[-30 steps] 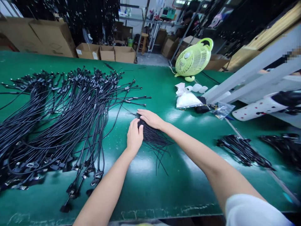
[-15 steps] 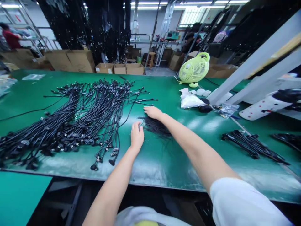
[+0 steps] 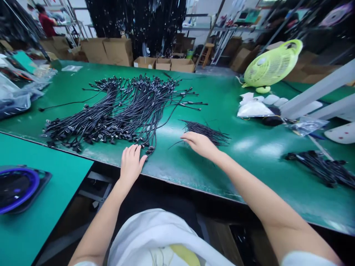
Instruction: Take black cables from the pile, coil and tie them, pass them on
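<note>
A big spread of black cables with connectors (image 3: 122, 111) lies across the green table (image 3: 194, 166). To its right is a small bundle of thin black ties (image 3: 206, 132). My left hand (image 3: 131, 163) rests flat near the table's front edge, fingers apart, just below the nearest cable ends. My right hand (image 3: 200, 144) hovers palm down at the near side of the thin ties, fingers apart, nothing held.
A yellow-green fan (image 3: 271, 65) stands at the back right, with white bags (image 3: 253, 108) in front of it. More black bundles (image 3: 318, 166) lie at the right. A lower green table (image 3: 41, 214) with a blue-rimmed object (image 3: 16, 186) is at the left. Cardboard boxes (image 3: 111, 50) line the far side.
Both hands have come off the thin tie bundle and drawn back toward the table's front edge. The view has pulled back and turned left, showing the lower table.
</note>
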Motion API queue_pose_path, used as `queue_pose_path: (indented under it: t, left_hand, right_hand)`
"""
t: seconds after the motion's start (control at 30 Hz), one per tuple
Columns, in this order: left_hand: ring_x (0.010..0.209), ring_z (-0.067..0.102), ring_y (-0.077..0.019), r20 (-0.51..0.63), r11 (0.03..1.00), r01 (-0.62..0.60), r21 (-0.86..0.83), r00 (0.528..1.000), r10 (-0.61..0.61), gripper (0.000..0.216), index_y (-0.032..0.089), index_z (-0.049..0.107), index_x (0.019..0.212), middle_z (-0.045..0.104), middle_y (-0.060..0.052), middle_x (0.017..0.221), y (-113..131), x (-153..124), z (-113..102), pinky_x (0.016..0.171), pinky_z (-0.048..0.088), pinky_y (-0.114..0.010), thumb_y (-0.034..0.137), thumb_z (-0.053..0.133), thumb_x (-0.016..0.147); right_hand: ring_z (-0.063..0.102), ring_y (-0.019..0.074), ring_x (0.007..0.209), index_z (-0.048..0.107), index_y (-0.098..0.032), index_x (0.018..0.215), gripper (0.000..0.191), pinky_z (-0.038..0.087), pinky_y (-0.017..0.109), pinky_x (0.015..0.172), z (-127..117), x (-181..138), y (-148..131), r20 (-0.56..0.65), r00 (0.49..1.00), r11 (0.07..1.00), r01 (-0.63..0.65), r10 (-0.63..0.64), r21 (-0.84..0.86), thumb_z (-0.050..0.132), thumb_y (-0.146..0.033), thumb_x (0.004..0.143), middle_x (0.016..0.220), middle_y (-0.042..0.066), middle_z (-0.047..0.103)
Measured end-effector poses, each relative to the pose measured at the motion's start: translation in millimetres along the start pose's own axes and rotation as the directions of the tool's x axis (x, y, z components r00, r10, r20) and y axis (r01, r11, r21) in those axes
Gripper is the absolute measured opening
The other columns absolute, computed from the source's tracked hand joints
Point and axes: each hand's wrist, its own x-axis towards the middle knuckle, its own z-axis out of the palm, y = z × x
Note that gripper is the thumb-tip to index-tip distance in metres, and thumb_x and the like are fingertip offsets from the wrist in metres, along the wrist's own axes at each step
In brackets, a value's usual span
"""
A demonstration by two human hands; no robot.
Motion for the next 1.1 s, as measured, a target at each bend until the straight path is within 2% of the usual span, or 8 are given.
queue_pose_path:
  t: [0.13,0.23,0.37,0.6,0.77,0.87,1.0,1.1]
  left_hand:
    - [0.134,0.042,-0.0369,0.081,0.982,-0.187,0.039,0.980,0.183,0.062,0.018,0.046,0.140,0.053,-0.019,0.140,13.6,7.2,5.2,0.114,0.017,-0.066,0.047,0.060,0.087]
    - [0.133,0.046,-0.0310,0.156,0.939,-0.344,-0.015,0.927,0.342,0.042,0.022,0.056,0.132,0.057,-0.014,0.138,22.5,20.2,15.2,0.116,0.015,-0.062,0.036,0.055,0.092]
    - [0.132,0.047,-0.0289,0.132,0.959,-0.277,0.056,0.954,0.268,0.034,0.021,0.063,0.123,0.059,-0.013,0.136,-14.4,40.1,9.1,0.116,0.017,-0.061,0.019,0.046,0.094]
    - [0.117,0.057,-0.0307,-0.048,0.978,-0.090,0.188,0.994,0.101,0.042,0.019,0.062,0.125,0.064,-0.015,0.126,-66.8,61.7,-26.4,0.115,0.017,-0.061,0.013,0.038,0.092]
    - [0.114,0.058,-0.0315,-0.084,0.995,-0.029,0.092,0.996,0.037,0.034,0.019,0.069,0.111,0.067,-0.013,0.119,-67.9,70.2,-28.8,0.116,0.016,-0.060,0.017,0.041,0.092]
    - [0.124,0.053,-0.0294,-0.112,0.978,0.037,-0.206,0.992,-0.061,0.036,0.017,0.061,0.122,0.061,-0.015,0.130,-51.2,78.8,-29.0,0.115,0.027,-0.054,0.029,0.041,0.096]
    - [0.143,0.033,-0.0229,-0.130,0.784,-0.038,-0.619,0.990,-0.055,0.056,0.019,0.030,0.148,0.033,-0.014,0.155,0.4,105.8,-30.4,0.116,0.030,-0.040,0.043,0.039,0.098]
    - [0.123,0.054,-0.0226,0.006,0.609,-0.069,-0.790,0.993,0.121,0.046,0.018,0.051,0.131,0.061,-0.013,0.125,39.4,123.5,-29.4,0.105,0.042,-0.037,0.046,0.046,0.095]
  right_hand:
    - [0.061,0.0218,0.111,0.060,-0.016,0.125,0.038,0.049,0.033,0.091,28.3,73.0,-35.4,0.065,0.997,0.980,0.055,-0.043,-0.193,0.038,-0.016,0.094,0.129,0.011,0.061]
    - [0.062,0.0239,0.105,0.063,-0.010,0.113,0.032,0.046,0.035,0.088,44.3,118.1,-34.4,0.091,0.993,0.962,0.093,-0.072,-0.257,0.040,-0.012,0.092,0.117,0.018,0.064]
    - [0.062,0.0210,0.091,0.064,-0.011,0.096,0.025,0.042,0.035,0.092,40.5,136.8,-22.7,0.169,0.967,0.913,0.238,-0.191,-0.331,0.040,-0.012,0.092,0.098,0.015,0.066]
    - [0.055,0.0195,0.095,0.059,-0.017,0.107,0.030,0.037,0.039,0.101,-33.2,153.0,-25.1,0.198,0.918,0.820,0.396,-0.344,-0.413,0.030,-0.015,0.098,0.099,0.009,0.062]
    - [0.051,0.0243,0.110,0.056,-0.014,0.111,0.034,0.038,0.049,0.098,-128.7,174.2,-32.6,-0.050,0.924,0.805,0.304,-0.380,-0.510,0.024,-0.019,0.101,0.106,0.010,0.057]
    - [0.049,0.0249,0.117,0.055,-0.007,0.115,0.047,0.039,0.048,0.098,-175.2,166.1,-37.8,-0.181,0.903,0.782,0.220,-0.390,-0.584,0.011,-0.019,0.102,0.111,0.010,0.055]
    - [0.051,0.0227,0.118,0.057,-0.010,0.116,0.051,0.042,0.047,0.096,-191.7,144.0,-55.7,-0.104,0.904,0.753,0.276,-0.414,-0.598,0.011,-0.029,0.104,0.114,0.007,0.053]
    - [0.054,0.0224,0.116,0.059,-0.010,0.113,0.060,0.046,0.044,0.088,-189.8,129.1,-61.4,-0.088,0.918,0.753,0.259,-0.386,-0.605,0.006,-0.035,0.103,0.116,0.008,0.051]
